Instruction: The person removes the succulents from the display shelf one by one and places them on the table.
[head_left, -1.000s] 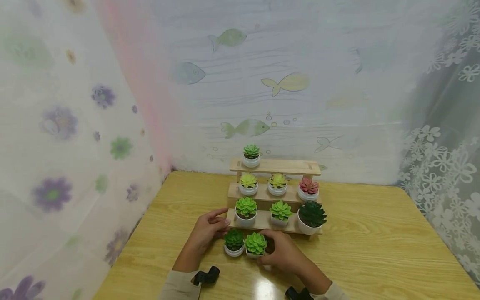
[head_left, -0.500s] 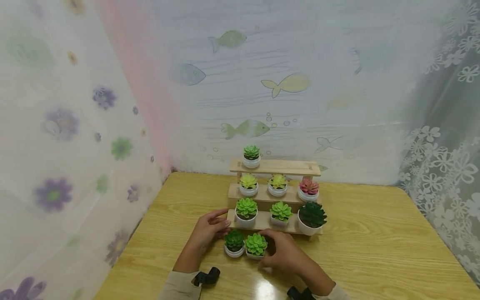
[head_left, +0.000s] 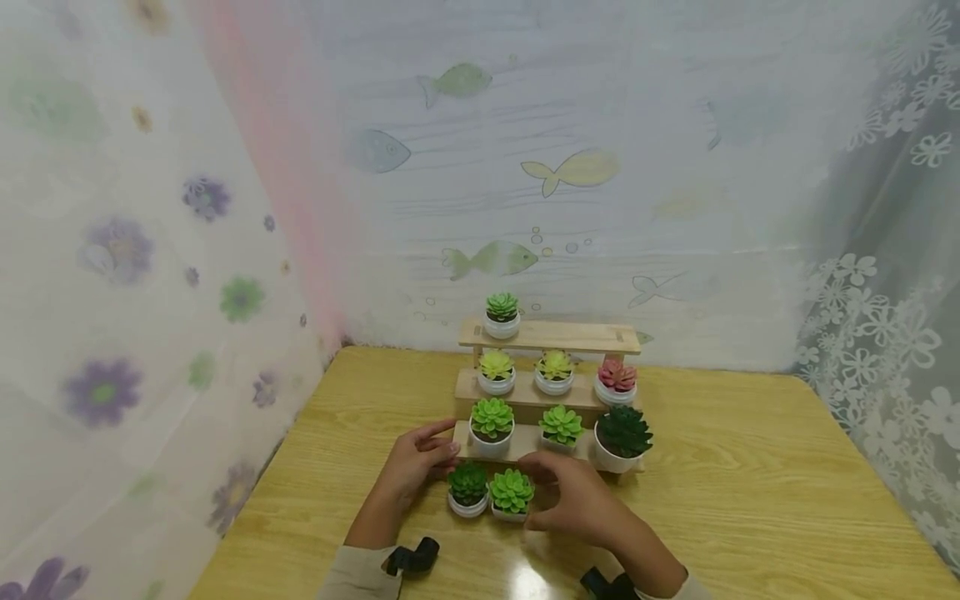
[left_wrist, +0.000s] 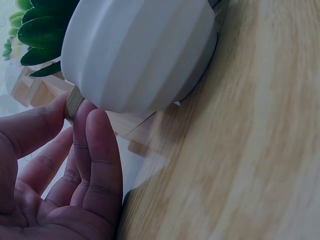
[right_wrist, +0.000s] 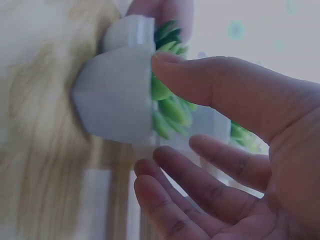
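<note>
A three-tier wooden plant stand (head_left: 555, 335) bears several small potted succulents. My left hand (head_left: 408, 462) is at the left end of its lowest shelf; in the left wrist view, thumb and forefinger pinch the shelf's wooden end (left_wrist: 74, 102). In front of the stand, a dark-green succulent (head_left: 468, 485) and a bright-green succulent (head_left: 512, 492) stand side by side on the table in white pots. My right hand (head_left: 577, 500) is just right of the bright-green one. In the right wrist view its fingers are spread and loosely bent, with a gap below the white pot (right_wrist: 117, 95).
The lowest shelf carries two light-green succulents (head_left: 492, 421) (head_left: 561, 425) and a big dark-green succulent (head_left: 622, 432). Two yellow-green succulents (head_left: 497, 367) and a pink succulent (head_left: 617, 377) are on the middle shelf, a green succulent (head_left: 502, 312) on top. Behind the table hangs a fish-patterned curtain (head_left: 480, 200).
My right hand has drawn slightly to the right, away from the bright-green succulent. My left hand keeps its place at the shelf end, and the plants stand where they were.
</note>
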